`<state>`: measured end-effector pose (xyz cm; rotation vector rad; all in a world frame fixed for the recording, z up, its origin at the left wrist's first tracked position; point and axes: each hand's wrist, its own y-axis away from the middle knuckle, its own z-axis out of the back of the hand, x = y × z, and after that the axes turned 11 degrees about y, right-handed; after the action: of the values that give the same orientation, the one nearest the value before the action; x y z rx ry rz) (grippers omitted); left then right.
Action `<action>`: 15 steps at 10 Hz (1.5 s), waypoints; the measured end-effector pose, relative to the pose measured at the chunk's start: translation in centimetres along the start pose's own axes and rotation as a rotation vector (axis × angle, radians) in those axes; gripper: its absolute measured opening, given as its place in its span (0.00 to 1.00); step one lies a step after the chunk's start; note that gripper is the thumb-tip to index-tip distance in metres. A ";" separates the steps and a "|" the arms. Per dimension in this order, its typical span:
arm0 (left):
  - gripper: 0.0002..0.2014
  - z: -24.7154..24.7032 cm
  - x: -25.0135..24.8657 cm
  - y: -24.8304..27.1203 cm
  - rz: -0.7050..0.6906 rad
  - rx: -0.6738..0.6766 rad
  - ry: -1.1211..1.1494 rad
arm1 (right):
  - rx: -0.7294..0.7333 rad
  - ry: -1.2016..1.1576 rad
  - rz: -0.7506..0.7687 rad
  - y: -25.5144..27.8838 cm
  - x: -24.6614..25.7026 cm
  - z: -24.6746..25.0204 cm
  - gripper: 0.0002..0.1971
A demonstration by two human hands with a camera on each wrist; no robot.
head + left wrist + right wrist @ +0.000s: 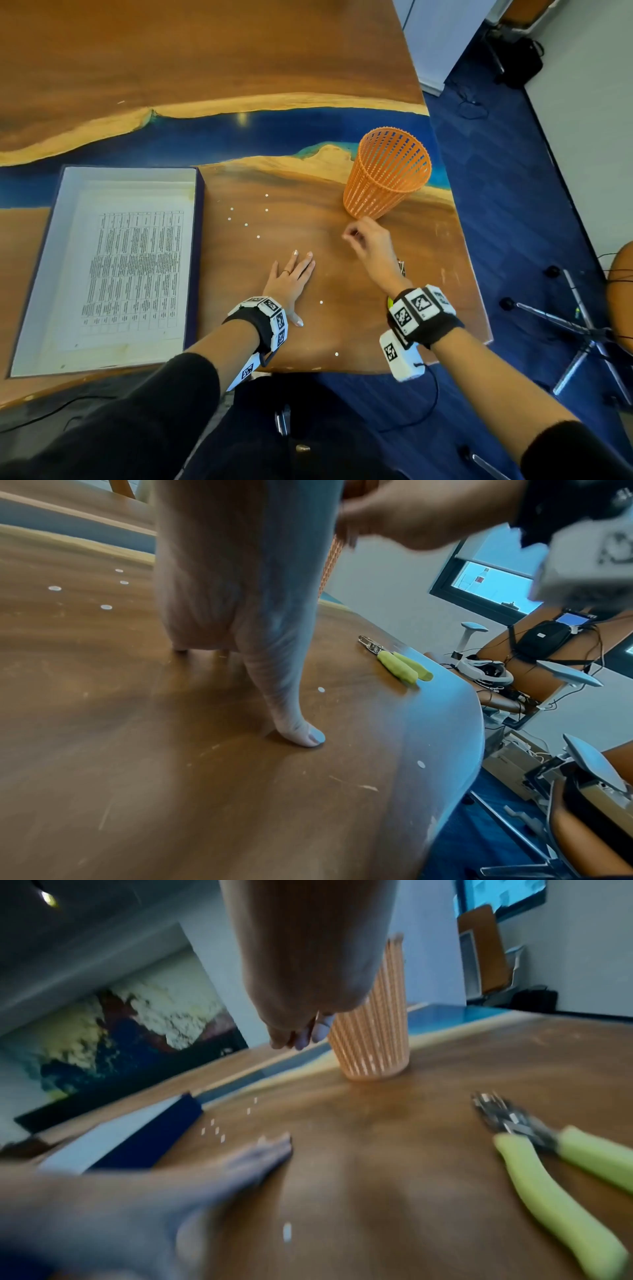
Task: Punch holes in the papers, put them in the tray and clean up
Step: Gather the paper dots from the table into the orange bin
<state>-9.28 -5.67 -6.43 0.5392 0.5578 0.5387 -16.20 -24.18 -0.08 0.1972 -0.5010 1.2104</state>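
My left hand (301, 270) lies flat on the wooden table (342, 325), fingers straight, thumb (308, 737) spread to the side. My right hand (347, 235) hovers above the table just in front of the orange mesh basket (387, 171), its fingertips (298, 1037) pinched together as on a tiny paper dot, which is too small to make out. Several white paper dots (246, 224) are scattered between the tray and the basket. A printed sheet (133, 274) lies in the white tray (34, 274). The green-handled hole punch (555, 1177) rests under my right forearm.
The table's right edge (479, 308) runs close past the basket and the hole punch (404, 666), with blue carpet and chair legs (565, 325) below. Two dots (321, 302) lie near the front edge. A blue resin strip (239, 133) crosses the table behind the tray.
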 end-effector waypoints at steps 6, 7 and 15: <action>0.70 -0.7 -0.8 0.0 0.072 -0.027 -0.038 | 0.391 0.011 -0.130 8.0 -0.3 -8.3 0.04; 0.70 -0.8 -0.7 0.0 0.070 -0.017 -0.029 | 0.395 0.036 -0.116 8.0 0.0 -8.4 0.03; 0.70 -0.9 -0.7 -0.1 0.066 -0.008 -0.015 | 0.422 0.009 -0.071 8.1 -0.1 -8.1 0.04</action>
<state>-10.32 -5.88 -6.83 0.5547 0.5246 0.5984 -21.58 -18.12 -8.12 0.5636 -0.2231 1.2366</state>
